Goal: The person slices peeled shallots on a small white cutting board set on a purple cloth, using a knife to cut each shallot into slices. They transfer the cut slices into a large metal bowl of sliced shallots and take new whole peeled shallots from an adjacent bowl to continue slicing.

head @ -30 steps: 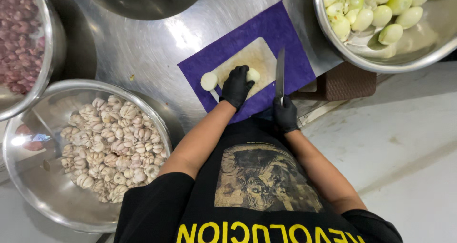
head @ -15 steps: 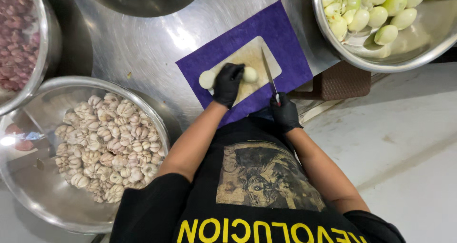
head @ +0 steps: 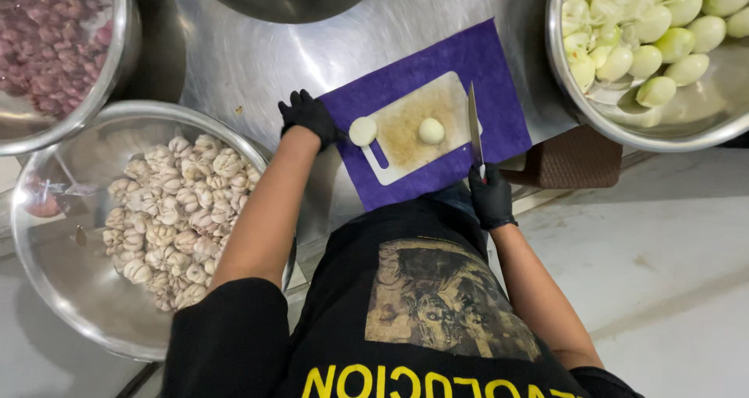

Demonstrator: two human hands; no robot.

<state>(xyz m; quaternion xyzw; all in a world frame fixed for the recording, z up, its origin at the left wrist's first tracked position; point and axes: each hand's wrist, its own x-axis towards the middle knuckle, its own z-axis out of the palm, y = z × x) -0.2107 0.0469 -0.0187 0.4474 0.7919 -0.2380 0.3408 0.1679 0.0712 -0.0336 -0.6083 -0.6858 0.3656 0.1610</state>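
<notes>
While two pale peeled onion pieces (head: 430,130) lie on the small white cutting board (head: 413,126), the right hand (head: 491,197) in its black glove is closed round the handle of a knife (head: 473,125), blade flat along the board's right edge. The left hand (head: 310,117), also gloved, rests just off the board's left end beside the flat-cut piece — its fingers curled, holding nothing that I can make out. Cutting well here would mean pinning the round piece steady with fingertips tucked back. A purple mat (head: 499,109) underlies the board on the steel desk (head: 257,55). Bowls crowd in — peeled onions (head: 671,39) right, garlic bulbs (head: 175,211) left, reddish pieces (head: 47,39) beyond.
</notes>
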